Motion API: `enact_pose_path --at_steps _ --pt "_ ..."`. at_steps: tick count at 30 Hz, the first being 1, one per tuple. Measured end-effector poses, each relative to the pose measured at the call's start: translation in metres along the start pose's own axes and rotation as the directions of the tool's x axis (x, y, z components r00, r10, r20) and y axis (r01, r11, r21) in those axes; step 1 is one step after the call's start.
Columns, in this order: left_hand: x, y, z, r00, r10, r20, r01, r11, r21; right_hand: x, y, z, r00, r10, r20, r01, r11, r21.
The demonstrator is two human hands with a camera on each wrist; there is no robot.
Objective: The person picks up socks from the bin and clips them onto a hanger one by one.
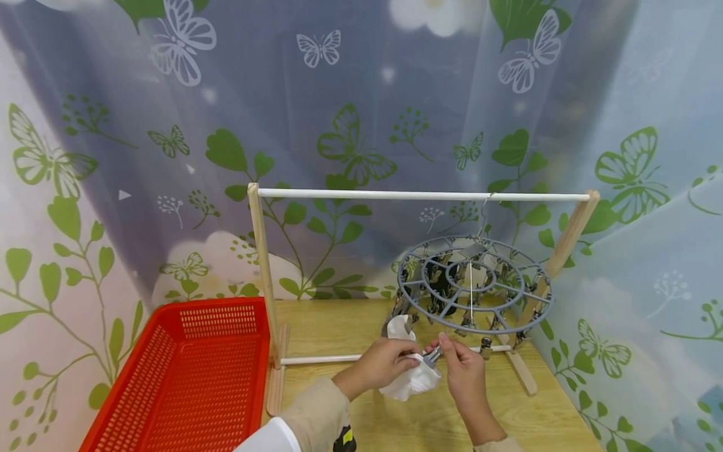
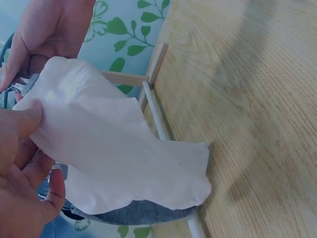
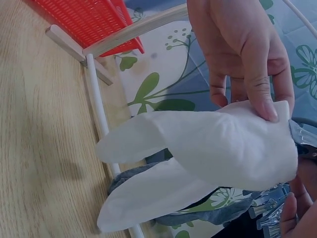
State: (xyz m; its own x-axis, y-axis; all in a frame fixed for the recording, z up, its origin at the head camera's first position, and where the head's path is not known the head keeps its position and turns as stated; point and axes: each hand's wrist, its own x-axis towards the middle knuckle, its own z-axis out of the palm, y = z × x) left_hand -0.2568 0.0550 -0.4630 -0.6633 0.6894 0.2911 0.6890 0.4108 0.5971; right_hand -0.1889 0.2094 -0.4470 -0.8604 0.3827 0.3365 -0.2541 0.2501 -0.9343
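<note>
A pair of white socks [image 3: 223,144] is pinched at the cuff between the thumb and fingers of my left hand [image 1: 386,361]. The toe ends hang toward the tabletop. My right hand [image 1: 465,380] pinches a metal clip [image 1: 433,356] at the cuff edge; in the right wrist view the clip's [image 3: 303,135] jaws meet the fabric. This clip is by the front of a grey round drying hanger [image 1: 551,300], which carries many clips. Dark items [image 1: 443,285] hang from its far left part. A grey sock [image 3: 218,214] hangs behind the white pair.
The hanger hooks over the white top bar [image 1: 367,195] of a wooden-sided rack, at its right. A red perforated basket [image 1: 214,376] stands on the left of the wooden table [image 1: 322,326]. A black and yellow object [image 1: 344,439] shows beside the left forearm. Patterned curtains enclose the table.
</note>
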Motion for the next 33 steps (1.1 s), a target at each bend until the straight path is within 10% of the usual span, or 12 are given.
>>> enact_pose_path --at_steps 12,33 --pt "0.003 0.004 0.003 0.997 -0.074 -0.038 0.072 0.997 -0.035 0.009 0.035 0.0 0.999 0.035 -0.021 -0.035 0.999 -0.005" --pt "0.003 0.008 0.008 0.99 -0.087 -0.114 0.073 0.99 -0.124 0.007 0.038 -0.001 0.999 0.031 0.027 -0.031 0.999 0.012"
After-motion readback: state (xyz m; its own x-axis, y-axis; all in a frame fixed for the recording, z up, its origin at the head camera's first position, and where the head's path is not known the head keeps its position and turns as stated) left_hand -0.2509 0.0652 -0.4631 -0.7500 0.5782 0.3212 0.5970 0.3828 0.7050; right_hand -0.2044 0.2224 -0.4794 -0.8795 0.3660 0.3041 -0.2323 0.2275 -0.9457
